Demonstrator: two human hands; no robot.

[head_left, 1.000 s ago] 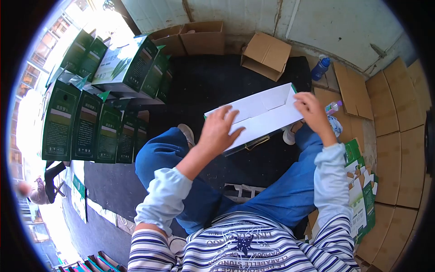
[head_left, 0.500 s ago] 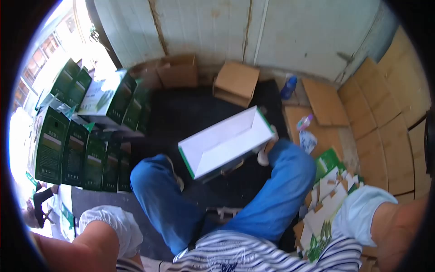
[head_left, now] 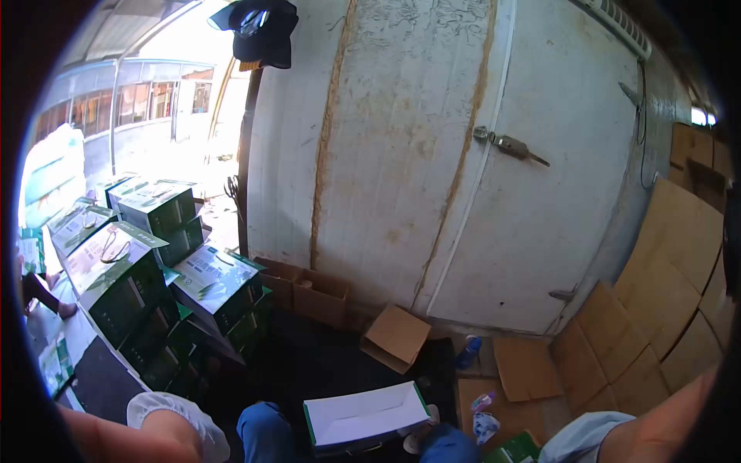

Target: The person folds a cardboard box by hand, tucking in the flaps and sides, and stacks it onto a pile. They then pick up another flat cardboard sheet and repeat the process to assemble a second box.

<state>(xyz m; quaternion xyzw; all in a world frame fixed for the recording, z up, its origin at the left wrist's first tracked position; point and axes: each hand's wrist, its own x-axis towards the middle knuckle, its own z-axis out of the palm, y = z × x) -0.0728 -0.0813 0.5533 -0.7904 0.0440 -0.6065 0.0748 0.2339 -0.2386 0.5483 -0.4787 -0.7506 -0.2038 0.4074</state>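
Neither of my hands shows. My left forearm (head_left: pixel 116 436), with a pale sleeve cover (head_left: pixel 177 424) by it, runs out at the lower left edge. On the lower right, my right forearm (head_left: pixel 656 420) leaves the picture beside a light blue sleeve cover (head_left: pixel 583 438). Whatever the hands touch is hidden. An open box (head_left: pixel 367 413), white inside with green edges, sits on the dark floor between my blue-trousered knees (head_left: pixel 266 432). Green printed cartons (head_left: pixel 220 282) with white tops stand stacked at the left, near my left arm.
Brown cardboard boxes (head_left: pixel 320 297) line the wall's foot, with another carton (head_left: pixel 396 337) in front. A blue bottle (head_left: pixel 468 353) stands by flat cardboard (head_left: pixel 527 369). Large brown cartons (head_left: pixel 664 255) are stacked right. A white door (head_left: pixel 548 170) is ahead; a dark cap (head_left: pixel 266 35) hangs upper left.
The view has tilted up and a little left, bringing in the door, the cap and the outdoor area. The box and my knees now sit lower in the picture. Both hands stay out of view.
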